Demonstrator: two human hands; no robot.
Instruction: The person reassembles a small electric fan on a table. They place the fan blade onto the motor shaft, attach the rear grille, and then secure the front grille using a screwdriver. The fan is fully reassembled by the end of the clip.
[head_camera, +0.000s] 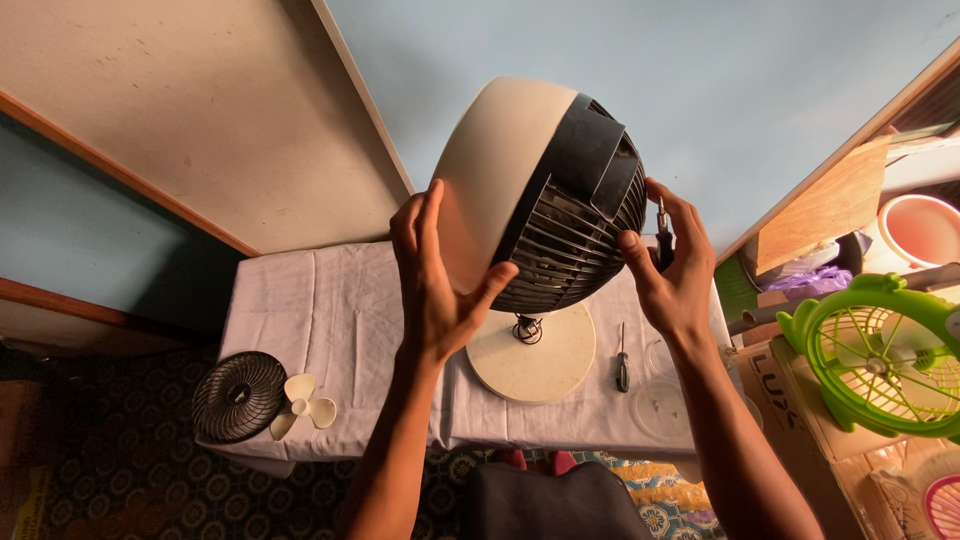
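Hands lifted fan (545, 195) above tabletop (330, 310): left hand (435, 280) grasping cream shell, right hand (670, 265) grasping grille, perhaps pinching small tool.

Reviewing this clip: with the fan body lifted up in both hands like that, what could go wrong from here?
1. The fan body is held up off the table only by the left hand and right hand; a slip could drop it onto its round base.
2. The right-hand fingertips rest on the black grille, where they might catch between slats.
3. The loose blade and detached grille sit at the table's edge and could be knocked off.
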